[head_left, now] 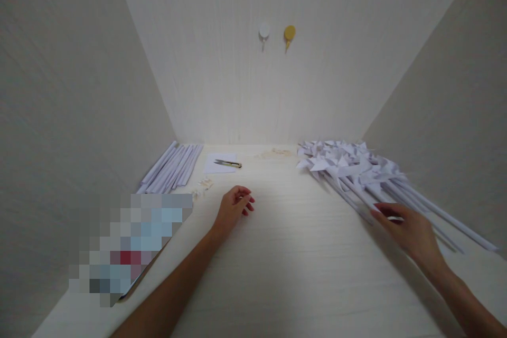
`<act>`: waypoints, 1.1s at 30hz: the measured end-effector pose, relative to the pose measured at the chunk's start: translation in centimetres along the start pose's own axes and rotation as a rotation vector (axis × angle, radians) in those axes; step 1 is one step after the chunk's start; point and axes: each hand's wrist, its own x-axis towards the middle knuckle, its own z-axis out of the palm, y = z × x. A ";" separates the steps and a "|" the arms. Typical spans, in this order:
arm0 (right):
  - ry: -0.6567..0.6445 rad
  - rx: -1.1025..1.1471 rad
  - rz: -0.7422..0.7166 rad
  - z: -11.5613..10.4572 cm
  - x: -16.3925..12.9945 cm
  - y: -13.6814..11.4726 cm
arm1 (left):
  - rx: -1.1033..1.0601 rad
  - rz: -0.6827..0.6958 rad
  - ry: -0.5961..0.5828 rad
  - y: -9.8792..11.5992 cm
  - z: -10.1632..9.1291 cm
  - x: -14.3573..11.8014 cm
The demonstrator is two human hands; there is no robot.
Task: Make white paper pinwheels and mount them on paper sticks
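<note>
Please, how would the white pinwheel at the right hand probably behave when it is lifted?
The pinwheel looks made of paper, so it is probably light. Its straight stick suggests some stiffness, but the thin, folded blades may bend easily. Because they lie against other pinwheels, they could catch.

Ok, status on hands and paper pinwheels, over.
Left hand appears empty. Right hand holds pinwheel stick. Pinwheels piled at right. Snips aside on paper.

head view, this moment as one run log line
left hand: empty, loosely curled | right hand: holds pinwheel stick | pinwheels: piled at right | rolls: stacked at left | snips: mostly on sheet
</note>
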 end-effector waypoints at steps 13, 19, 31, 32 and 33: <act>-0.010 -0.214 0.093 -0.4 -0.2 0.7 | 0.047 0.000 -0.019 0.2 0.0 -0.1; -0.023 -0.229 0.124 -0.7 0.0 0.3 | 0.052 -0.012 -0.032 0.0 0.0 0.0; 0.050 -0.237 0.088 -1.7 0.0 -0.4 | 0.067 -0.009 -0.043 -0.1 0.0 0.0; 0.081 -0.232 0.045 -1.7 0.1 -0.5 | 0.071 -0.006 -0.044 0.0 0.0 0.0; 0.105 -0.218 -0.006 -1.6 0.2 -0.7 | 0.076 -0.006 -0.048 0.0 0.1 0.0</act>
